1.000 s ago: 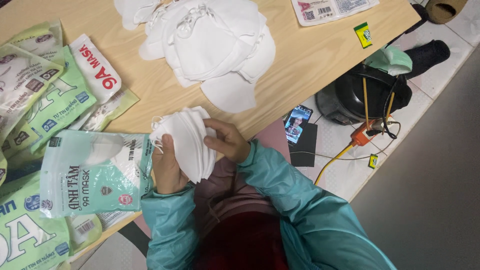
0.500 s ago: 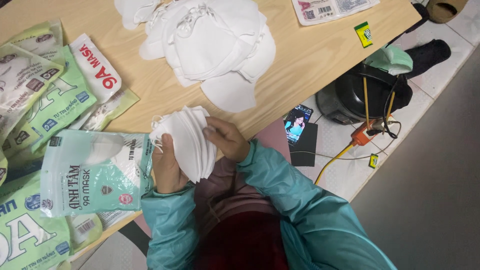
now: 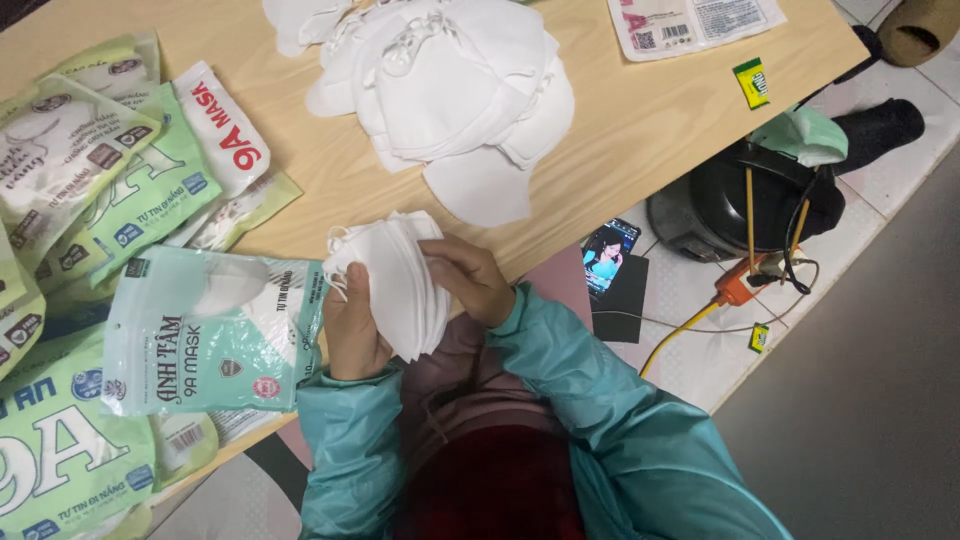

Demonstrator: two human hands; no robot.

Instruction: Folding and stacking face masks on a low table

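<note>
i see my left hand (image 3: 355,325) and right hand (image 3: 472,278) both clamped on a stack of white masks (image 3: 395,280), each grip closed around it from opposite sides. the stack sits at the near edge of the desk (image 3: 620,130), just beside a pale green mask pouch (image 3: 205,330) lying flat. a loose pile of white masks (image 3: 450,90) rests well beyond the stack.

Mask stack (image 3: 395,280) between hands at table (image 3: 640,130) edge; pouch (image 3: 205,330) left, loose masks (image 3: 450,80) behind (on table).
</note>
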